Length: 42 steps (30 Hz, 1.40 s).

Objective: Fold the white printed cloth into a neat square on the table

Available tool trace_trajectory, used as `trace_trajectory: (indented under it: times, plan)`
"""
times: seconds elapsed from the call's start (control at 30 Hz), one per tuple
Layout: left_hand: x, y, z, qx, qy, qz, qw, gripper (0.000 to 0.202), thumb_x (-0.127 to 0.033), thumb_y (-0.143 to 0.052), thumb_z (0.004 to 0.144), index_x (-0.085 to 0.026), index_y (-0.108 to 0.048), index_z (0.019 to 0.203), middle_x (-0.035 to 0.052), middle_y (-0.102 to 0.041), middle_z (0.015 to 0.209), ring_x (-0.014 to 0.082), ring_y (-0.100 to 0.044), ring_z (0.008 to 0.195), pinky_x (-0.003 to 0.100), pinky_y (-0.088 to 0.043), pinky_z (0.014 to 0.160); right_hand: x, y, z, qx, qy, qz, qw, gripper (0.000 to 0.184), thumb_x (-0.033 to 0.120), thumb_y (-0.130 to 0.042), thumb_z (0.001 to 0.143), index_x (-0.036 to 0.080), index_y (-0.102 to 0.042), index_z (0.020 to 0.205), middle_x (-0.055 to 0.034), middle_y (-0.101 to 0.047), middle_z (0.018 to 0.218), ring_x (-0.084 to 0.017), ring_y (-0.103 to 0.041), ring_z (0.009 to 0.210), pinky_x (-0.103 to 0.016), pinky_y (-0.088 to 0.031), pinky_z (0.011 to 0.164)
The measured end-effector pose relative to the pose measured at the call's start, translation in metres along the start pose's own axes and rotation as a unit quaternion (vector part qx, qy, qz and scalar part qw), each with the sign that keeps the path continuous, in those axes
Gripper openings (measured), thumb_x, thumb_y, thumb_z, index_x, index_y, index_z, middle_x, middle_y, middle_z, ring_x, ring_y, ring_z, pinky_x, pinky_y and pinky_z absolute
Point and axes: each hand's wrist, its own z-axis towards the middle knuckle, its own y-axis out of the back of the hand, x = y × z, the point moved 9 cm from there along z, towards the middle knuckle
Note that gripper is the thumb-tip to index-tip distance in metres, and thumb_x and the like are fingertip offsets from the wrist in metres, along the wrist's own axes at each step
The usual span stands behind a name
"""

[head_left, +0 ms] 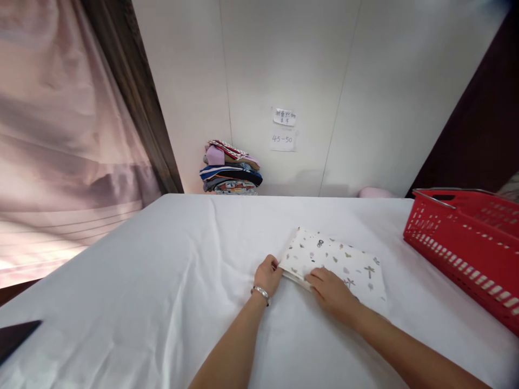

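A white cloth (332,259) printed with small plants and palm trees lies folded into a flat rectangle, slightly turned on the table. My left hand (268,274), with a silver bracelet at the wrist, pinches its near left corner. My right hand (330,289) grips the near edge, with bent fingers on top of the print and the thumb at the edge. Between my hands the layers of the fold show a little apart. The cloth's near right part is partly hidden behind my right hand and forearm.
A white sheet (133,281) with wrinkles covers the table. At the right edge stands a red plastic basket (458,237) with a metal handle. A stack of folded clothes (231,170) rises beyond the far edge, by a wall with paper notes (284,139). Pink curtain (68,135) hangs left.
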Motion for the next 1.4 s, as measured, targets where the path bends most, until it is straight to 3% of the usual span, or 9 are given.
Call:
trace_trajectory:
  times: [0.3, 0.5, 0.7, 0.83, 0.97, 1.07, 1.17, 1.27, 1.4]
  plan:
    - [0.003, 0.0, 0.002, -0.001, 0.0, -0.048, 0.999, 0.005, -0.019, -0.055, 0.071, -0.02, -0.051, 0.073, -0.0055, -0.054, 0.061, 0.009, -0.051, 0.058, 0.019, -0.037, 0.055, -0.065, 0.019, -0.092, -0.03, -0.069, 0.006, 0.997, 0.025, 0.032, -0.041, 0.088, 0.025, -0.059, 0.104, -0.0077, -0.059, 0.105, -0.021, -0.054, 0.094, -0.038, -0.045, 0.082]
    - [-0.002, -0.005, 0.0, 0.023, -0.055, -0.096, 0.994, 0.027, -0.014, -0.052, 0.072, -0.021, -0.06, 0.096, -0.0052, -0.051, 0.066, 0.0078, -0.048, 0.057, 0.02, -0.041, 0.058, -0.082, 0.022, -0.118, -0.055, -0.11, 0.023, 0.992, 0.027, 0.037, -0.042, 0.087, 0.025, -0.059, 0.105, -0.0081, -0.059, 0.106, -0.022, -0.054, 0.099, -0.038, -0.045, 0.087]
    - [0.001, -0.007, 0.0, 0.018, -0.061, -0.072, 0.995, 0.031, -0.012, -0.05, 0.073, -0.025, -0.068, 0.094, -0.0031, -0.048, 0.071, 0.0084, -0.052, 0.065, 0.02, -0.045, 0.064, -0.075, 0.027, -0.107, -0.04, -0.126, 0.08, 0.988, 0.026, 0.039, -0.038, 0.089, 0.026, -0.059, 0.097, -0.0074, -0.06, 0.1, -0.022, -0.055, 0.094, -0.038, -0.046, 0.081]
    - [-0.001, -0.005, -0.001, 0.018, -0.064, -0.07, 0.995, 0.032, -0.013, -0.05, 0.073, -0.024, -0.067, 0.098, -0.003, -0.05, 0.073, 0.0081, -0.051, 0.064, 0.021, -0.046, 0.068, -0.062, 0.03, -0.082, -0.026, -0.12, 0.106, 0.987, 0.029, 0.038, -0.033, 0.09, 0.025, -0.059, 0.093, -0.0071, -0.06, 0.095, -0.021, -0.054, 0.09, -0.036, -0.045, 0.076]
    - [-0.011, -0.001, -0.007, 0.035, -0.101, -0.084, 0.991, 0.037, -0.012, -0.05, 0.071, -0.025, -0.064, 0.103, -0.0004, -0.055, 0.09, 0.0081, -0.052, 0.067, 0.022, -0.047, 0.069, -0.049, 0.026, -0.051, -0.021, -0.114, 0.102, 0.988, 0.028, 0.033, -0.033, 0.09, 0.024, -0.06, 0.091, -0.0048, -0.06, 0.094, -0.02, -0.054, 0.089, -0.033, -0.044, 0.074]
    - [-0.018, 0.0, -0.011, 0.049, -0.121, -0.098, 0.987, 0.031, -0.021, -0.051, 0.076, -0.023, -0.064, 0.103, 0.0019, -0.055, 0.098, 0.0088, -0.053, 0.07, 0.022, -0.047, 0.069, -0.042, 0.02, -0.034, -0.008, -0.111, 0.09, 0.99, 0.029, 0.034, -0.033, 0.09, 0.024, -0.061, 0.091, -0.0043, -0.06, 0.093, -0.019, -0.054, 0.088, -0.033, -0.042, 0.074]
    - [-0.016, -0.002, -0.01, 0.05, -0.112, -0.096, 0.988, 0.027, -0.031, -0.05, 0.08, -0.022, -0.065, 0.101, 0.0023, -0.055, 0.095, 0.0093, -0.053, 0.07, 0.023, -0.047, 0.07, -0.038, 0.014, -0.023, 0.006, -0.102, 0.079, 0.992, 0.03, 0.035, -0.034, 0.09, 0.024, -0.061, 0.094, -0.0043, -0.059, 0.094, -0.019, -0.053, 0.09, -0.032, -0.041, 0.074]
    - [-0.012, -0.006, -0.007, 0.05, -0.101, -0.093, 0.989, 0.027, -0.032, -0.049, 0.08, -0.022, -0.065, 0.1, 0.0015, -0.055, 0.093, 0.0089, -0.052, 0.068, 0.024, -0.046, 0.071, -0.04, 0.008, -0.018, 0.012, -0.101, 0.071, 0.992, 0.03, 0.034, -0.033, 0.091, 0.024, -0.061, 0.093, -0.0038, -0.059, 0.094, -0.018, -0.053, 0.09, -0.03, -0.041, 0.072]
    - [-0.011, -0.009, -0.005, 0.05, -0.109, -0.097, 0.988, 0.027, -0.033, -0.051, 0.08, -0.023, -0.065, 0.1, 0.0009, -0.054, 0.094, 0.0082, -0.05, 0.065, 0.024, -0.046, 0.07, -0.045, 0.003, -0.014, 0.017, -0.111, 0.05, 0.992, 0.032, 0.027, -0.029, 0.091, 0.021, -0.058, 0.079, -0.0032, -0.057, 0.082, -0.016, -0.053, 0.077, -0.028, -0.039, 0.065]
